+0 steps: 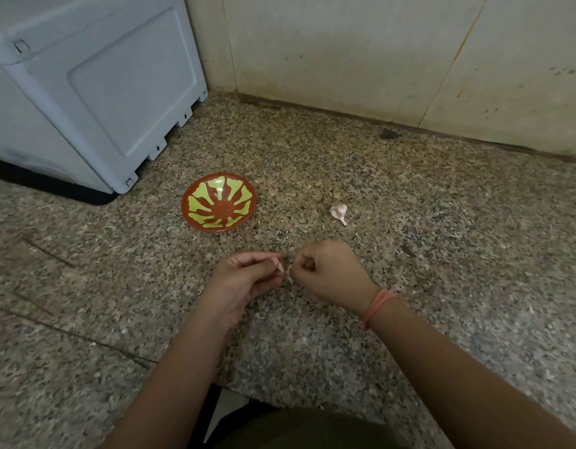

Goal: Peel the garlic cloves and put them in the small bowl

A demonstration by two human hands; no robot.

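I see: small bowl [219,204] brick-red, lime-yellow petal pattern. granite countertop [409,254] grey-beige with black speckle. garlic clove [284,269] and garlic bulb piece [339,211] pale pink-white. appliance casing [85,76] light blue-grey. wall tiles [345,43] cream, brown stains. wrist thread [377,303] salmon-pink.

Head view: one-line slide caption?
Left hand and right hand pinch a garlic clove; small bowl empty, garlic piece on counter.

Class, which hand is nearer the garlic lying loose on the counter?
Right. The right hand sits just this side of the garlic; the left hand is further left. Both pinch a clove.
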